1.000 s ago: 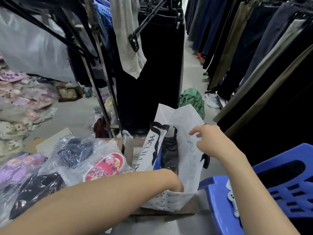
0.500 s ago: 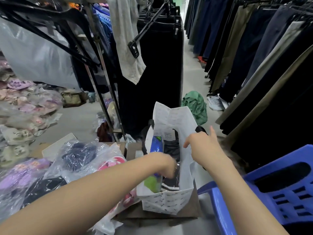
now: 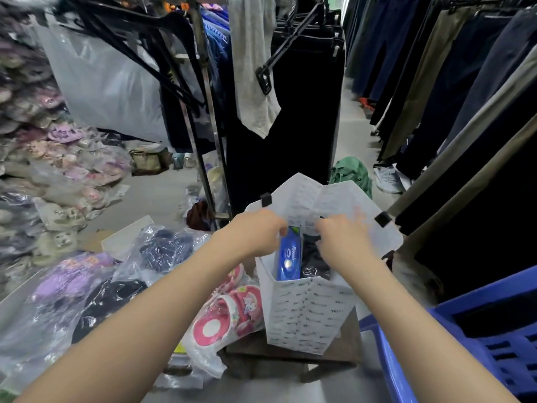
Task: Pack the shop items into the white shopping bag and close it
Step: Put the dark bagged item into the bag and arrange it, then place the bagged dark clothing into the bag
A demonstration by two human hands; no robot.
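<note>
On a low stand among clothes racks, the bag stands open, a blue box upright inside.
The left hand pinches its left rim; the right hand, blurred over the mouth, shows no readable grip. Draw both rims level before folding.

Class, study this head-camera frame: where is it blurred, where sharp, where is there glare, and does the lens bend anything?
Head view: motion smears the right hand; the blue printed box in the white paper shopping bag is fairly sharp; glare streaks the clear plastic packets; the wide lens slants the hanging trousers at right.
</note>
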